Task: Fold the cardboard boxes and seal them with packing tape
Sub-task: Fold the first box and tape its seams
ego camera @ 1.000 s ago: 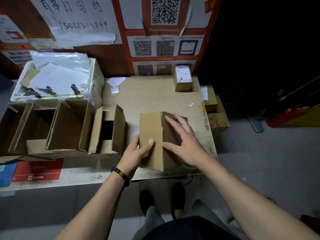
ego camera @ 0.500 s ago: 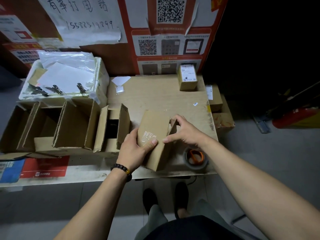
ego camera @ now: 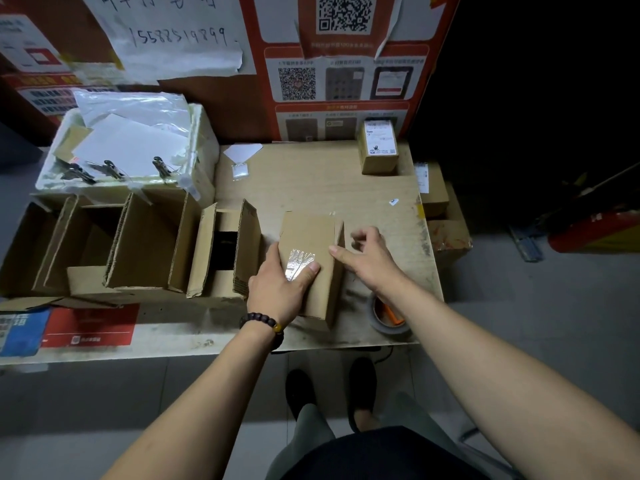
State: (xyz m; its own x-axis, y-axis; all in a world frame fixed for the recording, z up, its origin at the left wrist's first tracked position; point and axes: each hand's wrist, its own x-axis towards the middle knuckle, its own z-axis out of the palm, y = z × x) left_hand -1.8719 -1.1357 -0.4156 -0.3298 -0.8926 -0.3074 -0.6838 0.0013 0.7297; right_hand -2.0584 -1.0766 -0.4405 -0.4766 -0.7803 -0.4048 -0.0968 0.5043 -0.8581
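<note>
Small cardboard box (ego camera: 308, 258), centre frame on worktable (ego camera: 311, 181), mid-sealing: left hand (ego camera: 280, 282) gripping near side, thumb pressing clear tape patch (ego camera: 299, 263); right hand (ego camera: 367, 258) loosely curled, empty, at side flap; next, probably tape roll (ego camera: 388, 315), lower right.

Left hand (ego camera: 277, 285) gripping cardboard box (ego camera: 308, 237), right hand (ego camera: 367, 261) touching it

The person is wearing a dark beaded bracelet (ego camera: 262, 323) with one amber bead on the left wrist. Both forearms are showing bare, with no sleeves in view. They are wearing grey-green trousers (ego camera: 313, 431), black shoes (ego camera: 362, 382) and a dark top (ego camera: 374, 455).
</note>
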